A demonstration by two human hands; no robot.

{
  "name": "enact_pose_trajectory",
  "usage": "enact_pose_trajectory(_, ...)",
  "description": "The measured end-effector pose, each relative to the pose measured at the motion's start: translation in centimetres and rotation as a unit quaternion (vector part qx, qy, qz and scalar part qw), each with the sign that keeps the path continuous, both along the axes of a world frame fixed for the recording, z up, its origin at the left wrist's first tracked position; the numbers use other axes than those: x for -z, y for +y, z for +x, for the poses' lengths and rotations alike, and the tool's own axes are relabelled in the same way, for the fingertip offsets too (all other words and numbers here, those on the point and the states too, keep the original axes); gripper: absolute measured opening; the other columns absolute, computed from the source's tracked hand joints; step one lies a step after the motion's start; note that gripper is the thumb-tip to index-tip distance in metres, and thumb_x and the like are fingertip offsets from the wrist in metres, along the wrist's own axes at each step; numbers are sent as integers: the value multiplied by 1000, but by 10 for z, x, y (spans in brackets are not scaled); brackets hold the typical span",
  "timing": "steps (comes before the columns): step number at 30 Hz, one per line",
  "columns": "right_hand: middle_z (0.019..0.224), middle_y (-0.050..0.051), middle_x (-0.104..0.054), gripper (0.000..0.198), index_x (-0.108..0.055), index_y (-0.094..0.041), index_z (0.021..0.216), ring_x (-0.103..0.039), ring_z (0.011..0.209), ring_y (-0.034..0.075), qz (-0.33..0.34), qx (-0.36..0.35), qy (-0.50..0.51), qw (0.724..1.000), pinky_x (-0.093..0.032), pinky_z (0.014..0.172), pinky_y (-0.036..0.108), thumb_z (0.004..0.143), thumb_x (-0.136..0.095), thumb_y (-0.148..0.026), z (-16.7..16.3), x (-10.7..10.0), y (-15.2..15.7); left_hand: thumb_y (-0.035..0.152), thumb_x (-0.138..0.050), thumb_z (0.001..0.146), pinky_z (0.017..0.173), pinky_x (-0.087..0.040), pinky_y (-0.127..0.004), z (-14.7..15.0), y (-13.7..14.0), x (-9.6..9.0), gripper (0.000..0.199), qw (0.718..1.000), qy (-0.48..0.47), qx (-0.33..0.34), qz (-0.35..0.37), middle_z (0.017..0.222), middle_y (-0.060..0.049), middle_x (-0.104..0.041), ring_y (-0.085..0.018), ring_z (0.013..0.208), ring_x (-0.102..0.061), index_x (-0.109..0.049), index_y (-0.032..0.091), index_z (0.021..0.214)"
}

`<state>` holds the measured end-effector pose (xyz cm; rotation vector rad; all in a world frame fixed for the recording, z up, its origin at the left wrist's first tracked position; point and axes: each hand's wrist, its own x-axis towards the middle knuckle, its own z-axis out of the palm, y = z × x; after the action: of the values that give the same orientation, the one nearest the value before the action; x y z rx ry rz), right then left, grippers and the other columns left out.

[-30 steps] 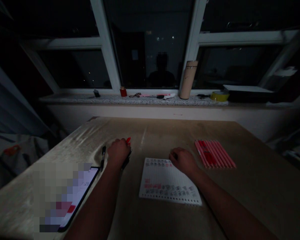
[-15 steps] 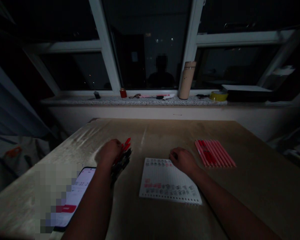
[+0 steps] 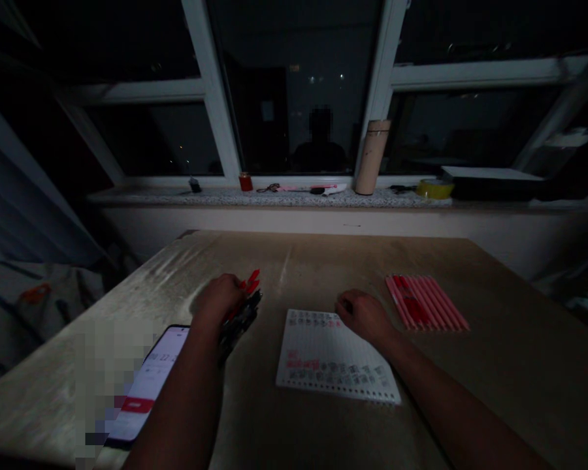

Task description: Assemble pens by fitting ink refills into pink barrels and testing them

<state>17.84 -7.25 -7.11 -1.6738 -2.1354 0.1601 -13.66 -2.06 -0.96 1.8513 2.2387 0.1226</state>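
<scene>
My left hand (image 3: 221,297) is over a bundle of pens on the left of the table, its fingers closed round the red pens (image 3: 251,282); the fingertips are partly hidden. Right beside them lie several black pens (image 3: 242,324), partly under the hand. My right hand (image 3: 360,313) rests curled at the upper right corner of a spiral notepad (image 3: 318,343), with nothing visible in it. Rows of black and red handwriting cover parts of the ruled page, whose spiral edge faces me.
To the right lies a row of pink pencils (image 3: 443,303) with red pens (image 3: 411,307) on top. A lit phone (image 3: 144,385) is left of my left forearm. On the windowsill stand a tan flask (image 3: 372,160), a small red jar (image 3: 245,182) and yellow tape (image 3: 435,189).
The whole view has shifted slightly, so everything sits a little further right. Both hands keep almost the same places on the table.
</scene>
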Motion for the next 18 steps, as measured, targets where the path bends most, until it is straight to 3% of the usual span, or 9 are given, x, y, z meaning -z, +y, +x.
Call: enact_pose_trajectory(18, 76, 5, -62, 18, -62, -17, 74, -54, 68, 14, -2, -9, -5, 1000, -33, 64, 24, 82, -47, -24, 1, -2, -1, 34, -51, 76, 61, -44, -28, -9, 10, 11, 26, 999, 29, -14, -28, 91, -16, -70, -25, 80, -66, -69, 17, 82)
